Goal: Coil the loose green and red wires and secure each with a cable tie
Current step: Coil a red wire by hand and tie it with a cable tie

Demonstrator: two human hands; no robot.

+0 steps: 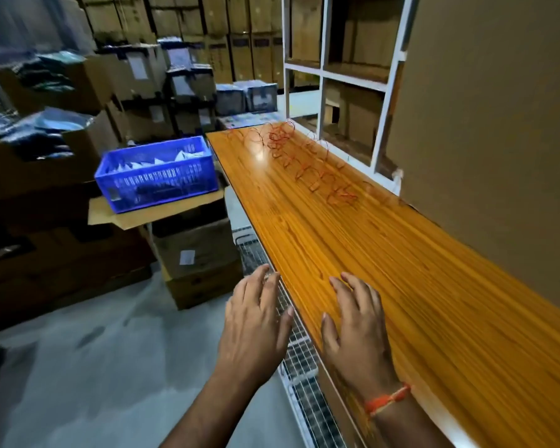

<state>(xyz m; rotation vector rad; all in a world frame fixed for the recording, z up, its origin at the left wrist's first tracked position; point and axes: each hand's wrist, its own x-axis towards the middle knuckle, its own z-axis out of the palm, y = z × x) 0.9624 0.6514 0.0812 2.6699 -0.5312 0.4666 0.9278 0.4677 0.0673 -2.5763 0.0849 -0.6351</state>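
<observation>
Hands: two, empty; red wire (pixel 304 163) tangled.

Bare forearms — orange thread band (pixel 389 399), seemingly knotted, right wrist.

tabletop (pixel 353 253): glossy orange wood-grain laminate
red wires (pixel 291 150): thin, far end
crate (pixel 156 176): blue slotted plastic
boxes (pixel 198 250): matt brown cardboard
floor (pixel 94 350): matt grey

hands: left hand (pixel 256 321) and right hand (pixel 358 331), 6 o'clock, fingers spread, holding nothing
red wires (pixel 299 156): 12 o'clock, on wooden table (pixel 385 260)
blue crate (pixel 157 174): 10 o'clock
</observation>
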